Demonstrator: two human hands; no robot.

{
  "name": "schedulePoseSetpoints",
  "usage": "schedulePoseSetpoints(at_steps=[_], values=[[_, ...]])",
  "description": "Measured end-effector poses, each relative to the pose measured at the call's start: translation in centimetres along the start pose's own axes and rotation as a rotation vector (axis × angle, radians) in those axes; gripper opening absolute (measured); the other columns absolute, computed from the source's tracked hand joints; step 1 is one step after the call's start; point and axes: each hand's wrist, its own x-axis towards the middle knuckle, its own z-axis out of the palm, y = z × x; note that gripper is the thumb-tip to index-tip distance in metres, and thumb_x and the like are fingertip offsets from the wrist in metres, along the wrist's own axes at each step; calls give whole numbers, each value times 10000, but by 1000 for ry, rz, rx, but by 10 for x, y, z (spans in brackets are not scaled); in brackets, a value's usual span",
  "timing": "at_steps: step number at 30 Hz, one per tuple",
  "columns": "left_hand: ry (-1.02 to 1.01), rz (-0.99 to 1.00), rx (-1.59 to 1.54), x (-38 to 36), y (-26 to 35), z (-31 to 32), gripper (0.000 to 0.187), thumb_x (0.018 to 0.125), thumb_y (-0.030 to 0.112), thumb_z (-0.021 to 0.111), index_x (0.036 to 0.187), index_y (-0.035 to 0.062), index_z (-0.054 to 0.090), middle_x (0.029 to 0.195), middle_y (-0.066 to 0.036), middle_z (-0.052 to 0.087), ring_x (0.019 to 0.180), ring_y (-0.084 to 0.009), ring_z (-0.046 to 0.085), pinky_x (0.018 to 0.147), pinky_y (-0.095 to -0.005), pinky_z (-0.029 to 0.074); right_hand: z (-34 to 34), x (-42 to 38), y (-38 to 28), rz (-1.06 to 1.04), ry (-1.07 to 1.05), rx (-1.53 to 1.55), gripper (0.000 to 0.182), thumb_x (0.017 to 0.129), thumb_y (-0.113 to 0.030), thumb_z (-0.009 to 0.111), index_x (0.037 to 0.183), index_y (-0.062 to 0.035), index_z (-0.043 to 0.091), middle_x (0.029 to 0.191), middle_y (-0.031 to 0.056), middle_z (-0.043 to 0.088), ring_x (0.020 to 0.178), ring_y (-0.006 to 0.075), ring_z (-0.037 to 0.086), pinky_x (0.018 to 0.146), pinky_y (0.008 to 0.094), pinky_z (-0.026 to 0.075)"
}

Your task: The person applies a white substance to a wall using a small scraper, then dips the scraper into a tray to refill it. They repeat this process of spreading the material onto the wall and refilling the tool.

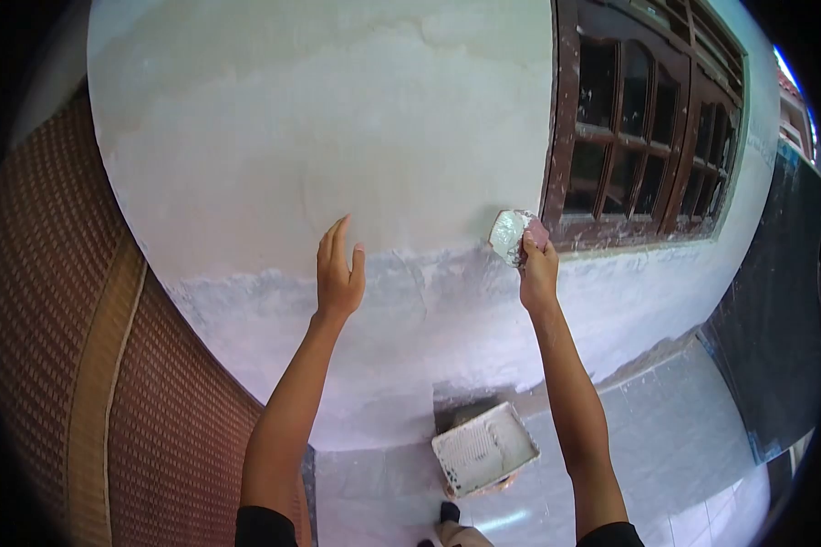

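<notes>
My right hand [538, 269] grips a small pinkish scraper [535, 232] smeared with wet white paste [509, 235]. The scraper is in front of the wall, just left of the window's lower left corner. My left hand [340, 273] is raised before the wall [337, 137], fingers apart, with nothing in it. Whether its fingertips touch the wall I cannot tell. Across the wall, a rough-edged line separates the beige-white upper part from a whiter, bluish lower part.
A paint tray [486, 448] with white material stands low by the wall's foot, near a foot [450, 512]. The brown wooden window [643, 137] is at the upper right. Woven matting [173, 401] lines the left side; a dark sheet [771, 301] is at the right.
</notes>
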Motion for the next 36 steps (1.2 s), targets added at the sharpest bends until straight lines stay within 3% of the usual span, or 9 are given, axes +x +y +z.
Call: schedulePoseSetpoints(at_steps=[7, 13, 21, 23, 24, 26, 29, 30, 36], values=[[-114, -205, -81, -117, -16, 21, 418, 991, 149, 459, 1389, 21, 462, 1375, -167, 508, 1287, -319, 453, 1084, -419, 362, -92, -93, 83, 236, 47, -104, 275, 992, -166, 578, 1223, -17, 555, 1126, 58, 642, 995, 149, 631, 869, 310, 516], [-232, -419, -103, -248, -36, 61, 404, 992, 150, 459, 1372, 14, 474, 1355, -172, 524, 1279, -331, 466, 1078, -421, 371, -195, -163, 152, 367, 28, -517, 259, 989, -160, 588, 1206, -22, 558, 1111, 51, 638, 985, 129, 607, 861, 297, 499], [-401, -677, -108, -416, -36, 111, 392, 999, 152, 452, 1364, 12, 477, 1354, -181, 523, 1282, -332, 479, 1072, -415, 382, -315, -229, 227, 479, 78, -763, 208, 986, -144, 579, 1150, -17, 573, 1055, 52, 646, 934, 123, 606, 829, 291, 495], [-426, -716, -114, -450, -35, 123, 392, 1000, 154, 454, 1364, 10, 474, 1351, -184, 525, 1277, -335, 488, 1069, -415, 386, -339, -240, 243, 472, 21, -1086, 188, 973, -153, 597, 1106, -20, 585, 1008, 77, 654, 905, 132, 613, 797, 308, 496], [-432, -724, -119, -467, -35, 130, 391, 998, 145, 460, 1364, 8, 473, 1345, -189, 529, 1272, -338, 496, 1067, -414, 389, -350, -244, 253, 493, 18, -1094, 188, 973, -153, 597, 1106, -20, 585, 1008, 77, 654, 905, 132, 613, 797, 308, 496], [-454, -752, -123, -501, -32, 143, 391, 995, 135, 467, 1365, 6, 472, 1338, -194, 534, 1267, -341, 505, 1064, -412, 393, -376, -257, 274, 388, -36, -1166, 255, 937, -195, 624, 1070, 8, 547, 907, 206, 661, 855, 337, 664, 784, 419, 495], [-470, -831, -130, -551, -28, 162, 385, 990, 110, 478, 1360, 1, 472, 1327, -200, 542, 1257, -339, 517, 1060, -406, 399, -416, -271, 305, 407, -121, -1287, 224, 924, -155, 614, 1057, 10, 541, 918, 222, 656, 856, 377, 656, 768, 451, 487], [-481, -855, -138, -568, -25, 169, 382, 989, 102, 482, 1357, -2, 474, 1327, -202, 542, 1259, -335, 516, 1061, -404, 398, -426, -275, 314, 355, -161, -1385, 202, 913, -129, 609, 1027, 17, 529, 904, 249, 644, 844, 434, 634, 742, 492, 469], [-531, -968, -181, -655, -10, 201, 402, 984, 96, 494, 1371, -6, 451, 1327, -206, 532, 1242, -330, 522, 1047, -409, 406, -457, -297, 336, 291, -290, -1447, 171, 922, -83, 576, 1027, 27, 497, 866, 285, 624, 831, 478, 607, 700, 538, 441]])
